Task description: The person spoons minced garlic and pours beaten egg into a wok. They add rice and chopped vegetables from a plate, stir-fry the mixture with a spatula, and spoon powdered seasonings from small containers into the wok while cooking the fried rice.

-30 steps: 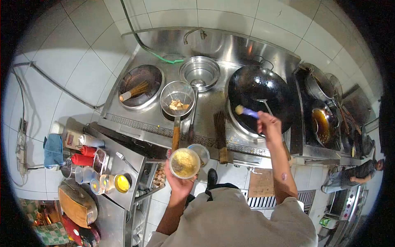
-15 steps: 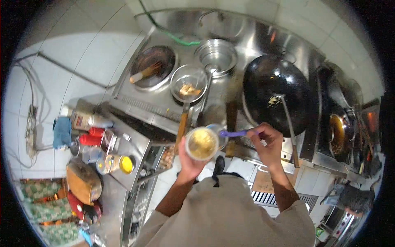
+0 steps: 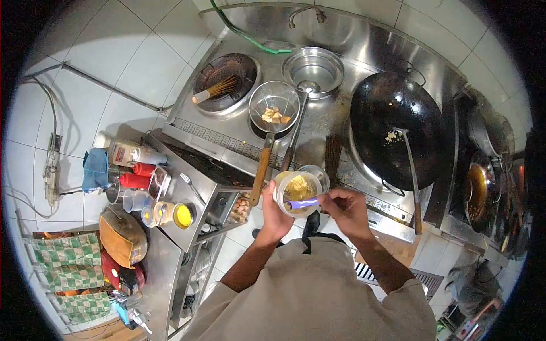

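My left hand point(image 3: 276, 216) is closed around a clear plastic tub point(image 3: 279, 195) of pale yellow minced food, in front of the stove. A second clear round piece, perhaps a lid, shows just behind the tub. In my right hand point(image 3: 348, 215) is a purple spoon point(image 3: 303, 203), pinched by its handle, its far end inside the tub. Ahead and to the right sits a black wok point(image 3: 369, 122) with a small heap of pale bits point(image 3: 392, 136) in it. A long-handled wok spatula point(image 3: 412, 159) leans in the wok, its wooden handle over the near rim.
A strainer with a wooden handle point(image 3: 262, 170) holds pale pieces over a burner. Behind it stand a metal bowl point(image 3: 290, 71) with a ladle and a bamboo brush point(image 3: 219, 88). Bottles and an open yellow-topped jar point(image 3: 182, 216) crowd the left counter. An oily pan point(image 3: 479, 184) is right.
My right hand has moved left from near the wok, bringing the purple spoon into the tub. My left hand still holds the tub. The whole view has shifted slightly.
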### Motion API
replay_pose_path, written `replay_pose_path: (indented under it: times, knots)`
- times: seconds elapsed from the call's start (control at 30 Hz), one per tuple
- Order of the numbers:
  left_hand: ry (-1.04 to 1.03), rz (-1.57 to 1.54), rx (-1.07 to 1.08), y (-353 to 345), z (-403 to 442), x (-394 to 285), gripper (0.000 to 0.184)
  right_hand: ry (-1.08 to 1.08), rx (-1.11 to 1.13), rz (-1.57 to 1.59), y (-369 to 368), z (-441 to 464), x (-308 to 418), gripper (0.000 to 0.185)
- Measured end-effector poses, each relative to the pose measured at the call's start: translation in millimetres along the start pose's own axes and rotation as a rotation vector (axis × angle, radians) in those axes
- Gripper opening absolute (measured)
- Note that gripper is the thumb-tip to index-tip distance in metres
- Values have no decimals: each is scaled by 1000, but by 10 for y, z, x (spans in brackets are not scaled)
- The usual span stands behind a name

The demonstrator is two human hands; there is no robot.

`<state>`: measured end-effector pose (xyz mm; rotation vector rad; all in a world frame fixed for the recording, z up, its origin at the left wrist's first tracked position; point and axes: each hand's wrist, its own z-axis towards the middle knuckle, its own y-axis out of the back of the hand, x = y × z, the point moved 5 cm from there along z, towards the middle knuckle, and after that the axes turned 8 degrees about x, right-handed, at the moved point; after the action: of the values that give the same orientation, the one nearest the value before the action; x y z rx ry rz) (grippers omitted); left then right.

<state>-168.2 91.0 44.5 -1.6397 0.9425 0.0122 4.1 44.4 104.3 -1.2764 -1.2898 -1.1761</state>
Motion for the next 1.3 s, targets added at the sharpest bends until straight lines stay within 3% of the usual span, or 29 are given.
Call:
replay_pose_path:
  times: [0.03,0.17,0.2,0.3,0.37,0.43,0.5,0.53,0.57,0.7,0.77,0.83,0.93,1.03,1.07,1.1,1.17,1.2,1.3]
  knots:
    - [0,-1,5,5,4,10,59,-170,-25,198,32,0,-92,17]
    - [82,56,-140,-20,-60,52,71,-373,-52,443,313,-9,-99,22]
    - [77,32,-111,-18,-60,55,70,-372,-41,477,454,-5,-139,19]
    - [68,5,-77,48,-107,40,68,-301,-312,450,1050,-1,-32,13]
    - [74,-3,-119,98,-179,-12,66,-141,-459,300,1639,-14,-107,12]
    - [54,-19,-140,177,-225,-57,65,160,-742,-470,2170,-36,-184,16]
    - [72,-107,-56,267,-263,-62,65,86,-944,-1019,2164,-116,27,19]
    - [52,-118,-59,264,-280,-96,65,84,-955,-907,2140,-124,-35,21]
    - [63,-124,-50,245,-310,-123,65,104,-930,-908,2057,-116,-63,21]
    - [46,-139,-44,436,-451,-156,64,127,-557,-294,1031,-23,97,18]
    - [11,-133,-96,589,-496,-150,66,345,-180,-128,257,-4,426,7]
    - [36,-145,-76,641,-658,-245,66,424,97,-426,-522,6,744,14]
    - [0,-218,-94,696,-881,-388,66,562,327,-795,-1249,66,565,24]
    - [-32,-290,-175,859,-1174,-649,65,647,249,-599,-1686,93,515,41]
    - [-54,-315,-183,888,-1307,-769,62,541,245,-581,-1754,132,410,67]
    - [-76,-329,-180,947,-1438,-864,62,554,266,-588,-1913,193,293,67]
    - [-92,-418,-128,1078,-1678,-1041,61,305,506,-103,-2287,339,-30,85]
    - [-95,-475,-67,1158,-1780,-1108,61,266,607,-134,-2512,294,125,96]
    - [-123,-588,-7,1415,-2106,-1360,60,150,726,72,-3227,205,174,97]
